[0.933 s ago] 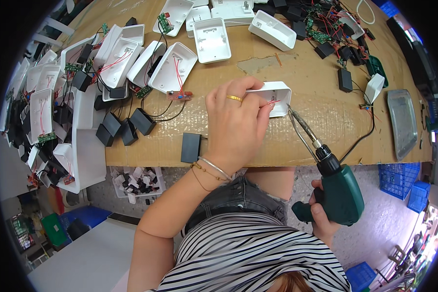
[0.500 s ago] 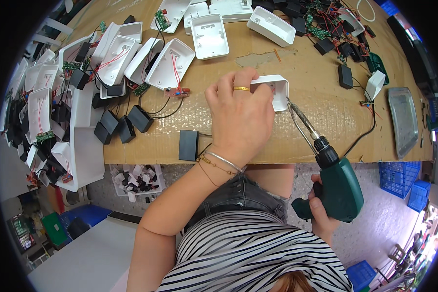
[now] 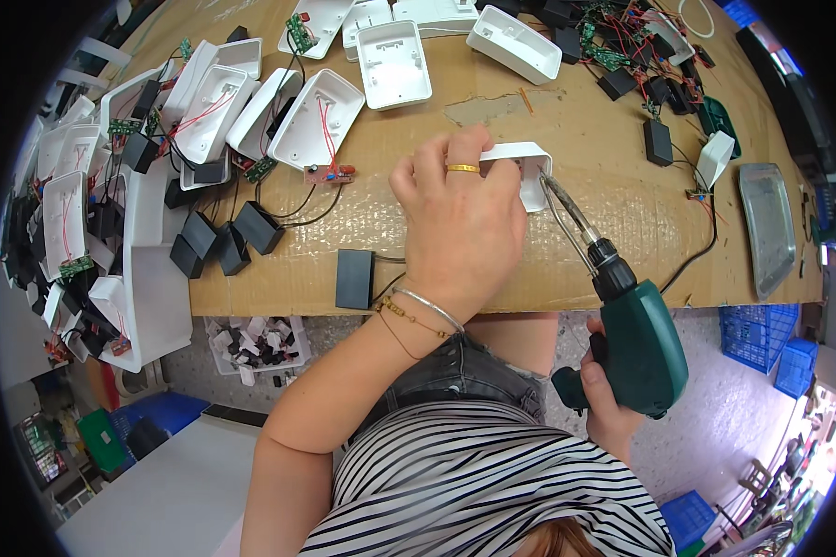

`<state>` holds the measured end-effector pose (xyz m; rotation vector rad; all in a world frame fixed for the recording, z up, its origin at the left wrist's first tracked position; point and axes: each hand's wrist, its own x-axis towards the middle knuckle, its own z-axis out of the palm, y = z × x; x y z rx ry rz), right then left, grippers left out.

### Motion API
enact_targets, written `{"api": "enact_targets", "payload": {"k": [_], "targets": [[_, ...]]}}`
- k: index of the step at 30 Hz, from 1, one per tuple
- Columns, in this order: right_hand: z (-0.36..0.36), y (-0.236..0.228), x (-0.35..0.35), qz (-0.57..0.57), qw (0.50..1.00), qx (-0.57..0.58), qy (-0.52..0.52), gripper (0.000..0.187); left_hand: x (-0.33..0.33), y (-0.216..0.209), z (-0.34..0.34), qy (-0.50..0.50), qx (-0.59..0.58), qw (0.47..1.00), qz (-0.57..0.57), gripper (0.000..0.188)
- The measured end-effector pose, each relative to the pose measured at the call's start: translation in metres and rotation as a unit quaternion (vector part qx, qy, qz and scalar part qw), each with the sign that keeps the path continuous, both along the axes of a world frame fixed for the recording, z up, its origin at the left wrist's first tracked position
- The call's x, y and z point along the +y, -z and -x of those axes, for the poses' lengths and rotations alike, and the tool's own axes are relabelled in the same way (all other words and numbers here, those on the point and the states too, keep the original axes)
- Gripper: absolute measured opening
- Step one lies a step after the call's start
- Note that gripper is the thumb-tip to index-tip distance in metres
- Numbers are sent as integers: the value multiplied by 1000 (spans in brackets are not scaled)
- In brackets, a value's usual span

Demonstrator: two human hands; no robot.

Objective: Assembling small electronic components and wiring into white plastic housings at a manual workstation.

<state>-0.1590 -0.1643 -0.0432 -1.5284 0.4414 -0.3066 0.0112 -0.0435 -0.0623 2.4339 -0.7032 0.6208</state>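
Casing (image 3: 522,167) sits mid-frame on the cardboard bench (image 3: 604,232), mostly hidden under your left hand (image 3: 460,223), whose fingers curl over it and pin it down. Your right hand (image 3: 608,408), lower right, is wrapped tight round the green driver (image 3: 641,343). Its bit runs up-left, tip right at the casing's right end, so the left hand is way nearer.
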Motion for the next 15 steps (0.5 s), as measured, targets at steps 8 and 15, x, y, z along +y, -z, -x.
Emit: {"api": "enact_targets", "payload": {"k": [8,15], "targets": [[1,1,3,4,997,75,3,52,1,1,-1,2,-11,1000,-2,6],[-1,-3,2,3,993,115,-7,52,-2,-1,1,-5,5,1000,-8,11]]}}
